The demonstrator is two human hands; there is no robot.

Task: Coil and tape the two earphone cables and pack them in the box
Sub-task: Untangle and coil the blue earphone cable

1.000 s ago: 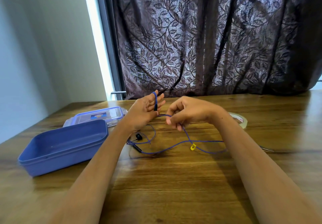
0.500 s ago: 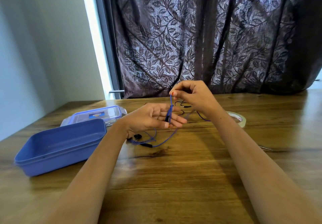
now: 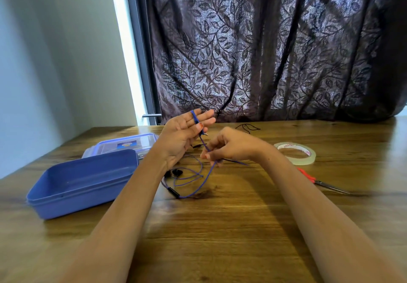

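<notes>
While the blue rectangular plastic box (image 3: 88, 205) stands open-topped at the left of the wooden tabletop (image 3: 220, 227), its inside shows just its own blue floor, and its clear, blue-rimmed lid (image 3: 125, 145) lies flat just beyond it. At the right of the tabletop a roll of clear tape (image 3: 295, 152) lies flat, with red-handled scissors (image 3: 317, 181) nearer and further right. A thin black earphone cable (image 3: 247, 126) lies loose near the far edge, below a dark purple leaf-patterned curtain (image 3: 264, 51); a pale wall (image 3: 55, 62) stands to the left.

The left hand (image 3: 182, 135) is raised above the tabletop, palm toward the camera, fingers straight. The thin blue earphone cable (image 3: 208, 177) loops over a finger and the thumb pins it there, its metal plug (image 3: 206, 133) poking out past the thumb. The cable runs down to the right hand (image 3: 229, 146), held lower with fingers curled, pinching it. Past that pinch it drops to the tabletop between the forearms, where its black earbuds (image 3: 177, 172) and slack loops lie.
</notes>
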